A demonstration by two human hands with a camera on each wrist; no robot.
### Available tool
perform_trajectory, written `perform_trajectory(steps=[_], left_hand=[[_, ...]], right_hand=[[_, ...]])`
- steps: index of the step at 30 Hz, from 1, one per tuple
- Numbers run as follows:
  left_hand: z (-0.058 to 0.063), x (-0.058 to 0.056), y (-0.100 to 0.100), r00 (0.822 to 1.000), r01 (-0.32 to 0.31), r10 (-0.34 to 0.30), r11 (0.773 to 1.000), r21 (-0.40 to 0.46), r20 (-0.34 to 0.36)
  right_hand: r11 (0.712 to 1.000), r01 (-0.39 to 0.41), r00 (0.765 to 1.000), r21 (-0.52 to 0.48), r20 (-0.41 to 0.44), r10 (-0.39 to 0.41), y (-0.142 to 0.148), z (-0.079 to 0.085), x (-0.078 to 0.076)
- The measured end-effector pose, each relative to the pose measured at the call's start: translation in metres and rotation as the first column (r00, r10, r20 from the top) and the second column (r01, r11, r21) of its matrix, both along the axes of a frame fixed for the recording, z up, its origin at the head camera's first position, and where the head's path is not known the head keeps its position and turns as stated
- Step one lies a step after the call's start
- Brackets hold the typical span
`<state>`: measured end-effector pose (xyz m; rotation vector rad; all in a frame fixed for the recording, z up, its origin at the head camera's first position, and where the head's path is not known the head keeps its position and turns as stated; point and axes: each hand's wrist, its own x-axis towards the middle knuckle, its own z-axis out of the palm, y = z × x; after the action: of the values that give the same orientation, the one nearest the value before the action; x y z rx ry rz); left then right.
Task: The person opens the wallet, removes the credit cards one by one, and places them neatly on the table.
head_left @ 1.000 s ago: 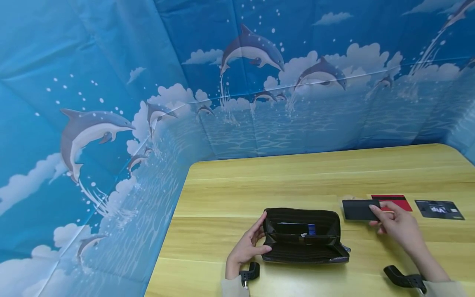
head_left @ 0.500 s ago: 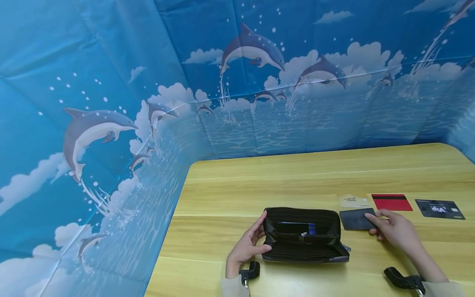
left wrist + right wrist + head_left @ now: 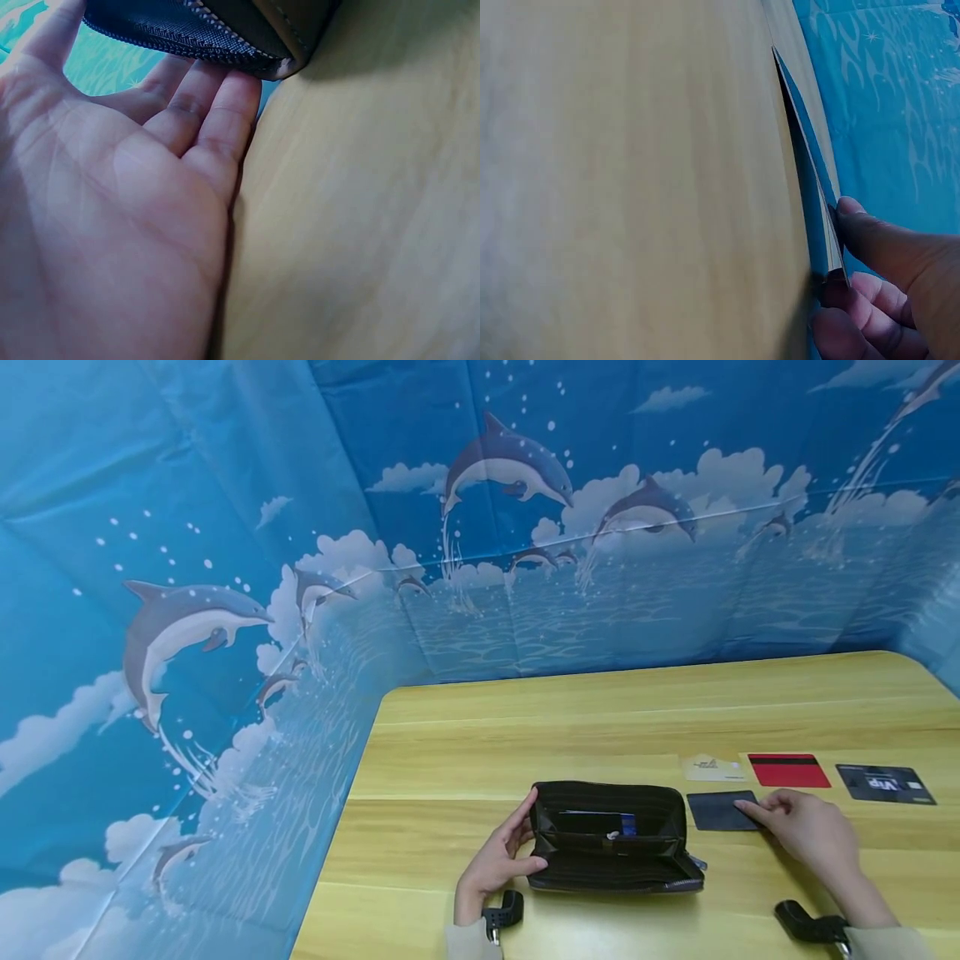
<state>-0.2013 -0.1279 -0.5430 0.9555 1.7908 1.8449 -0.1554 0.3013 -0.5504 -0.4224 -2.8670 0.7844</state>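
Observation:
My left hand (image 3: 498, 858) holds the left side of a black zip-around wallet (image 3: 600, 867), thumb at its front edge and fingers behind. The wallet lies spread wide, with a blue-edged card (image 3: 629, 823) in an inner slot. In the left wrist view the wallet's zipper (image 3: 142, 37) shows above the palm. Pinched by its right edge, a dark plain card (image 3: 712, 812) sits between the thumb and fingers of my right hand (image 3: 813, 831). The right wrist view shows this card (image 3: 814, 146) tilted, its far end low at the tabletop and its near end raised.
Behind the dark card lie a pale card (image 3: 712, 768) and a red card (image 3: 790, 771) with a black stripe. Farther right is a black VIP card (image 3: 885, 784). The wooden table (image 3: 450, 752) meets a blue dolphin-print curtain (image 3: 480, 602) at its back and left.
My right hand has brought the dark card toward me and down to the table, uncovering the pale card and the red card. My left hand and the wallet stay in place.

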Motion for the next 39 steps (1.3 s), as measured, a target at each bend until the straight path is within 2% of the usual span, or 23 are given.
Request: perform_trajectory(steps=[7, 15, 21, 26, 34, 37, 39], left_hand=[[-0.002, 0.000, -0.001, 1.000, -0.001, 0.001, 1.000, 0.001, 0.010], [-0.028, -0.007, -0.002, 0.999, -0.017, 0.017, 1.000, 0.008, 0.028], [-0.034, -0.008, -0.003, 1.000, -0.016, 0.016, 0.999, 0.036, 0.002], [-0.029, -0.007, -0.004, 1.000, -0.015, 0.015, 1.000, 0.018, 0.022], [-0.001, 0.001, -0.003, 1.000, 0.005, -0.005, 1.000, -0.002, 0.026], [0.000, 0.001, -0.003, 1.000, 0.000, 0.000, 1.000, -0.007, 0.025], [-0.005, -0.001, -0.003, 1.000, -0.001, 0.002, 1.000, -0.007, 0.027]], right_hand=[[1.000, -0.029, 0.999, -0.011, 0.024, 0.029, 0.006, 0.002, -0.001], [0.995, -0.071, 0.994, -0.072, 0.077, 0.076, 0.013, 0.004, -0.004], [0.992, -0.074, 0.988, -0.103, 0.127, 0.087, 0.015, 0.005, -0.007], [0.991, -0.081, 0.988, -0.105, 0.126, 0.094, 0.014, 0.005, -0.009], [0.993, -0.070, 0.988, -0.096, 0.128, 0.082, 0.013, 0.003, -0.009], [0.993, -0.069, 0.989, -0.097, 0.121, 0.081, 0.013, 0.003, -0.009], [0.993, -0.069, 0.990, -0.099, 0.117, 0.080, 0.012, 0.002, -0.009]])
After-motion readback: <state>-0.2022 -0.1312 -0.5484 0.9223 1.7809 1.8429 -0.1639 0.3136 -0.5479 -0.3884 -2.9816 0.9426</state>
